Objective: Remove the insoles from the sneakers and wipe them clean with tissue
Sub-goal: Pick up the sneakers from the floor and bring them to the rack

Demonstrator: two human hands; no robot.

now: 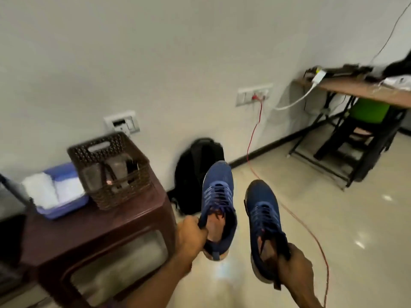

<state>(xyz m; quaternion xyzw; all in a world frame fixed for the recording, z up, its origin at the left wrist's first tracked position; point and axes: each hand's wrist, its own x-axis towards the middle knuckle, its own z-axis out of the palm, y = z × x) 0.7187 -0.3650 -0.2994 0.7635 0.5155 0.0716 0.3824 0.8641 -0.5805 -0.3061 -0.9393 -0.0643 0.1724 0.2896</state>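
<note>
Two blue lace-up sneakers hang in the air above the floor, toes pointing away from me. My left hand grips the left sneaker by the collar at its inner edge. My right hand holds the right sneaker by its heel side. A brownish insole shows inside the left shoe's opening, and another insole shows inside the right one. White tissue lies in a blue tray on the maroon plastic stool at left.
A brown woven basket with bottles stands on the stool beside the tray. A black backpack leans on the wall behind the shoes. A red cable trails across the tiled floor. A wooden table with a green bin stands far right.
</note>
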